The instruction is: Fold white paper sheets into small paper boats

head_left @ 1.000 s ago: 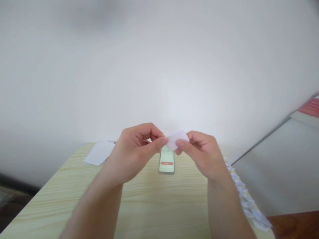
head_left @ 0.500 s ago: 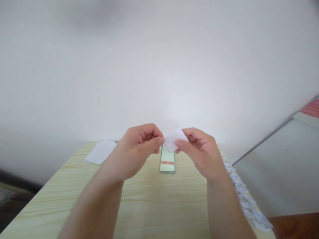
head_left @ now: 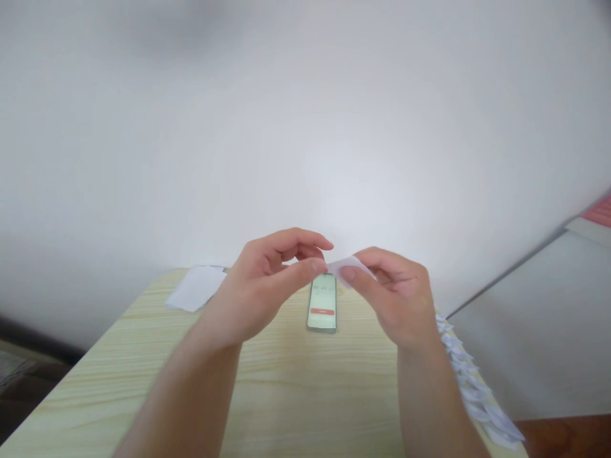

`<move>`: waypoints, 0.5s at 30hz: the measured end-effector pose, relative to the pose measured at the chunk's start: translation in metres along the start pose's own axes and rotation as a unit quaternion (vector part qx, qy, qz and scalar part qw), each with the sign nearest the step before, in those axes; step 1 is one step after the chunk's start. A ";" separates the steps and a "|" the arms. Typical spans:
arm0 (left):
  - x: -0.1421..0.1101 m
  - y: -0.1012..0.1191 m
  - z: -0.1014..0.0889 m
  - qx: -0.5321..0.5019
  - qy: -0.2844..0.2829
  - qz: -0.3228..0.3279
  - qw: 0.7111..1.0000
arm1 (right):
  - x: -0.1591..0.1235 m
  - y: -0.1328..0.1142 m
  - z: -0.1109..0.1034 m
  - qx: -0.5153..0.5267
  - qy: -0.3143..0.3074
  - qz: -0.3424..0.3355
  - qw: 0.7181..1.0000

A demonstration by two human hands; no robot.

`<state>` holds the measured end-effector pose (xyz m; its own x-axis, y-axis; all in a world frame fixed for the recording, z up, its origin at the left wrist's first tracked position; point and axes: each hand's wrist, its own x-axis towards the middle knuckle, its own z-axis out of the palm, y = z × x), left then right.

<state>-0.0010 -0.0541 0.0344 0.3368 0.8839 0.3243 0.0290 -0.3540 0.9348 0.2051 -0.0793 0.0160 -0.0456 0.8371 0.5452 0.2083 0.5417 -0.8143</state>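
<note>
Over the far part of the pale wood-grained table (head_left: pixel 305 394), both bare hands meet around a small piece of white paper (head_left: pixel 352 261). The right hand (head_left: pixel 398 296) is clamped on it, thumb laid across the near face and fingers behind, with a corner poking out past the thumb. The left hand (head_left: pixel 255 286) has its thumb tip at the narrow left end of the paper, while its index finger is raised, apart from the thumb; whether the other fingers pinch that end cannot be told. The paper is held up off the table, slanted, above the top end of a phone (head_left: pixel 323 302). This phone lies flat with its screen lit pale green and a red bar near the bottom; the writing is too blurred to read. Beyond the left forearm, near the table's far left corner, lie white sheets (head_left: pixel 195 287). Along the right edge runs an overlapping row of folded white papers (head_left: pixel 472 388), partly hidden by the right forearm. Behind the table stands a plain pale wall (head_left: pixel 305 127).
</note>
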 end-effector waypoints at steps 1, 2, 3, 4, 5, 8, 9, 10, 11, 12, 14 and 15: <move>-0.001 0.001 0.002 0.015 0.005 0.016 1.000 | 0.000 0.000 0.000 0.022 -0.006 0.027 0.999; -0.002 0.001 0.004 0.029 0.007 0.026 0.999 | 0.000 0.000 0.001 0.042 -0.011 0.047 0.998; -0.003 0.001 0.005 0.042 0.008 0.033 0.999 | 0.000 0.000 0.002 0.058 -0.015 0.060 0.996; -0.004 0.001 0.007 0.054 0.010 0.039 0.998 | 0.000 0.000 0.003 0.071 -0.018 0.069 0.995; -0.005 0.001 0.008 0.063 0.013 0.044 0.997 | 0.000 0.000 0.003 0.083 -0.024 0.076 0.993; -0.006 -0.002 0.009 0.069 0.014 0.046 0.997 | 0.000 -0.001 0.005 0.132 -0.042 0.085 0.987; -0.006 -0.003 0.009 0.061 0.012 0.044 0.997 | 0.000 -0.001 0.005 0.150 -0.048 0.083 0.984; -0.006 -0.003 0.009 0.047 0.009 0.044 0.998 | 0.000 -0.001 0.005 0.165 -0.053 0.080 0.982; -0.006 -0.004 0.009 0.028 0.007 0.046 0.999 | 0.000 -0.001 0.005 0.178 -0.057 0.075 0.980; -0.005 -0.004 0.009 0.006 0.003 0.051 0.999 | 0.001 0.000 0.005 0.188 -0.061 0.070 0.978; -0.005 -0.004 0.008 -0.039 -0.008 0.062 0.997 | 0.001 0.001 0.004 0.209 -0.066 0.058 0.974; -0.005 -0.004 0.008 -0.059 -0.014 0.066 0.996 | 0.002 0.002 0.004 0.221 -0.067 0.052 0.972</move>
<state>0.0047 -0.0590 0.0279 0.3573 0.8219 0.4436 -0.1275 -0.4276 0.8949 0.2017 -0.0764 0.0144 -0.1796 0.8756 0.4484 -0.2199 0.4086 -0.8858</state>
